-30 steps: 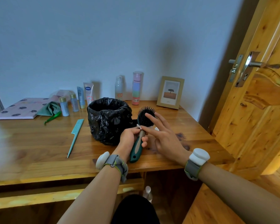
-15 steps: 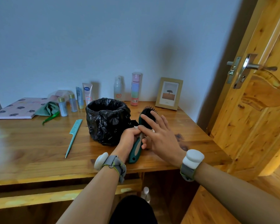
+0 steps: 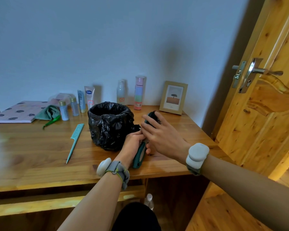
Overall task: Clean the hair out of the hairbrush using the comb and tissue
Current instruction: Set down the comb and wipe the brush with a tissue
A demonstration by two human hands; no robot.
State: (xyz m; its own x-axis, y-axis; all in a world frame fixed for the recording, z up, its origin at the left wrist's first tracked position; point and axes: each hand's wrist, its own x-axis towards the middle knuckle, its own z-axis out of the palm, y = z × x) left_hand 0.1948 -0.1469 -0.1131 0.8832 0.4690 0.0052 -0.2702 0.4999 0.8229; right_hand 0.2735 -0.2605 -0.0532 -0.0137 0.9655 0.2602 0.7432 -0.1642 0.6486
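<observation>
I note hairbrush (image 3: 141, 151) handle enclosed in my left hand (image 3: 134, 144) grip above the desk (image 3: 40, 147), beside bin (image 3: 109, 124), right hand (image 3: 160, 136) splayed flat over its bristles, comb (image 3: 75, 140) lying well apart to the left.

right hand (image 3: 158, 132) now flat over the hairbrush (image 3: 153, 116) bristles

Bin: you had a black plastic-lined bin (image 3: 110, 125) mid-table.
Back wall: your wooden-framed tree picture (image 3: 173, 97) stood beside a tall pastel-striped bottle (image 3: 139, 92).
Left: your pink patterned notebook (image 3: 17, 111) lay flat.
</observation>
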